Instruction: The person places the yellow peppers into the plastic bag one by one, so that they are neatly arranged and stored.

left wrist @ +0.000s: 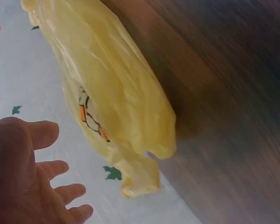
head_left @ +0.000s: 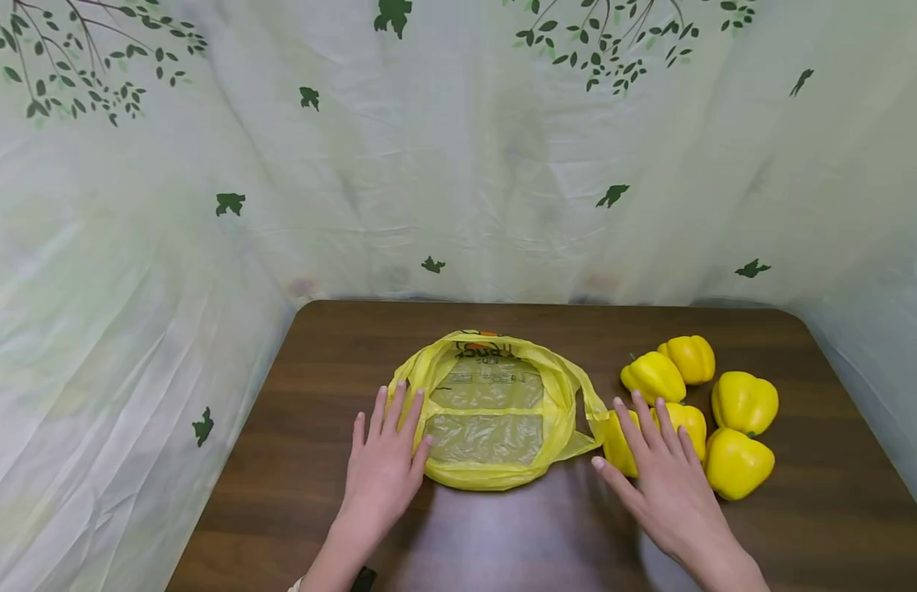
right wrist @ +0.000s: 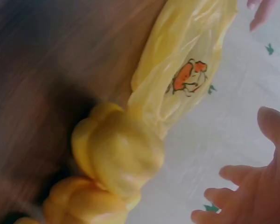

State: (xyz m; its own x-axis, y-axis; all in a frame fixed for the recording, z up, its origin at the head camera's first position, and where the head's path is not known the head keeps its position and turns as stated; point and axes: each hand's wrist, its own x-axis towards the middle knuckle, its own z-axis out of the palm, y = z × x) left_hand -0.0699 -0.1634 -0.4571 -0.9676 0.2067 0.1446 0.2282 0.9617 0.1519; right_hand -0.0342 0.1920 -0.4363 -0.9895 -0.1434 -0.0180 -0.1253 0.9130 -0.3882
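A yellow plastic bag point(head_left: 488, 477) stands on the table with its mouth spread wide, showing its thin see-through bottom. My left hand point(head_left: 384, 473) is held with fingers extended at the bag's left rim, and its fingertips overlap the rim in the head view. To the right, several yellow bell peppers point(head_left: 739, 466) sit in a cluster. My right hand point(head_left: 669, 489) hovers over the near peppers, fingers spread, holding nothing and partly hiding two of them. In the right wrist view, a pepper point(right wrist: 123, 149) lies close against the bag's handle point(right wrist: 147, 109).
The dark wooden table point(head_left: 280, 460) has rounded far corners. Behind it and at both sides hangs a pale curtain point(head_left: 458, 181) printed with green leaves. A small black object point(head_left: 363, 579) shows by the left wrist.
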